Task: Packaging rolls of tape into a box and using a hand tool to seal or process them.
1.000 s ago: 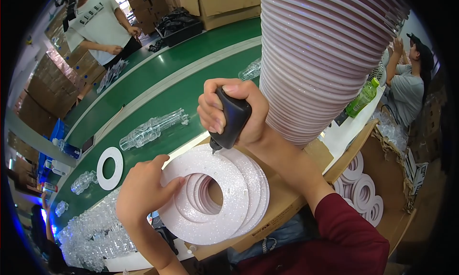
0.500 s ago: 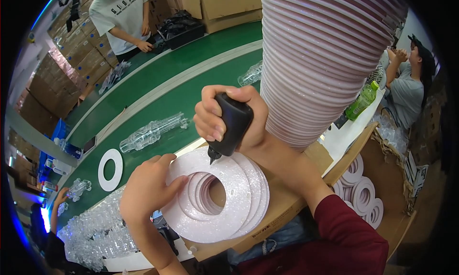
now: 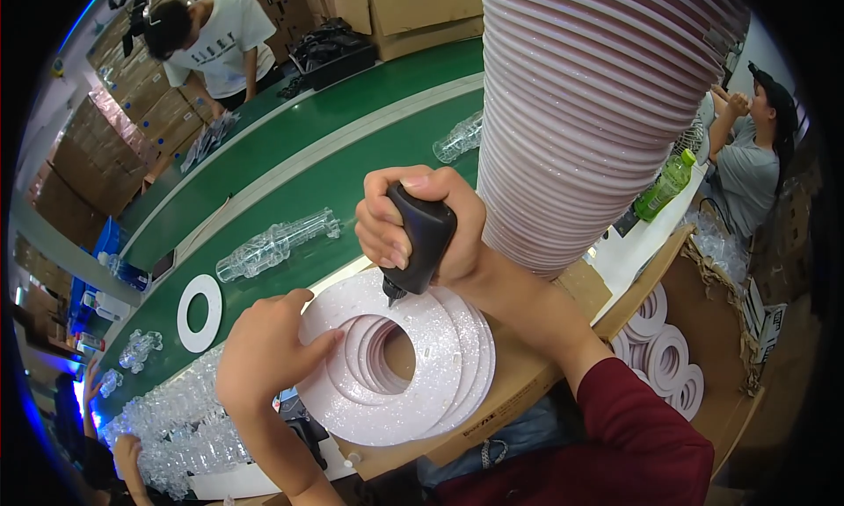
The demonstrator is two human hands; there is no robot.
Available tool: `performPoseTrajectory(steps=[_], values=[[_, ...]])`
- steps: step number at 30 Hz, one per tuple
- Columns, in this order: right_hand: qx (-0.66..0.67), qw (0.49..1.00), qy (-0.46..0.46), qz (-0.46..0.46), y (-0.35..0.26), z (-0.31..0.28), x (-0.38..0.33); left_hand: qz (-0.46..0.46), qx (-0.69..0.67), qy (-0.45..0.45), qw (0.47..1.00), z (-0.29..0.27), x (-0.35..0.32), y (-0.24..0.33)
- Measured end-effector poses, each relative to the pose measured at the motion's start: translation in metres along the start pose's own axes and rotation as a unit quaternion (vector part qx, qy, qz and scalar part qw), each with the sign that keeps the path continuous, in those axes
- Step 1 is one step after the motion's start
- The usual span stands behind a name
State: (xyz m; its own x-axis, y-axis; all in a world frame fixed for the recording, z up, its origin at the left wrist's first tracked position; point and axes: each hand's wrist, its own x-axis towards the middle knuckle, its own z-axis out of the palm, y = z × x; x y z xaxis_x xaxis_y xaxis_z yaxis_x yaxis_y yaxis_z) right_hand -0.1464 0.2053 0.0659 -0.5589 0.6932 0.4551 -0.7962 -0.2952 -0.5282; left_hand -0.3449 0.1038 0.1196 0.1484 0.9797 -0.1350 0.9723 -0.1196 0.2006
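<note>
My right hand (image 3: pixel 424 216) squeezes a black squeeze bottle (image 3: pixel 422 240), tipped nozzle-down. Its pointed tip meets, or hovers just over, the far part of the top ring in a fanned stack of glittery white flat rings (image 3: pixel 435 361). My left hand (image 3: pixel 272 343) rests on the stack's left side, thumb stretched over the top ring and fingers spread along its outer edge. Whether the tip touches the surface, I cannot tell. The stack lies on a cardboard surface (image 3: pixel 492 400) in front of me.
A tall column of white rings (image 3: pixel 571 128) rises at the right. Green conveyor belts (image 3: pixel 369 163) carry clear plastic pieces (image 3: pixel 277 244) and a single white ring (image 3: pixel 200 313). More clear pieces (image 3: pixel 185 427) are heaped at left. An open carton (image 3: pixel 730 330) holds rings; a green bottle (image 3: pixel 665 185) stands nearby. Co-workers stand around.
The bottle and my right hand have shifted slightly down the stack. Pieces on the belt have slid a little left. A co-worker across the belt has bent forward; another's hand at left has moved.
</note>
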Motion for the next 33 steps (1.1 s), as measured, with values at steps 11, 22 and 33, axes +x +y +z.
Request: performPoseTrajectory(steps=[11, 22, 33], values=[[0.028, 0.999, -0.038, -0.016, 0.001, 0.001, 0.004, 0.024, 0.013, 0.023, 0.999, 0.005, -0.002, -0.005], [0.038, 0.997, -0.011, -0.066, 0.010, 0.001, 0.001, 0.122, 0.007, 0.066, 0.990, 0.006, 0.006, 0.002], [0.006, 0.998, -0.033, -0.057, 0.011, -0.004, 0.000, 0.058, 0.007, 0.027, 0.998, 0.006, 0.001, -0.005]])
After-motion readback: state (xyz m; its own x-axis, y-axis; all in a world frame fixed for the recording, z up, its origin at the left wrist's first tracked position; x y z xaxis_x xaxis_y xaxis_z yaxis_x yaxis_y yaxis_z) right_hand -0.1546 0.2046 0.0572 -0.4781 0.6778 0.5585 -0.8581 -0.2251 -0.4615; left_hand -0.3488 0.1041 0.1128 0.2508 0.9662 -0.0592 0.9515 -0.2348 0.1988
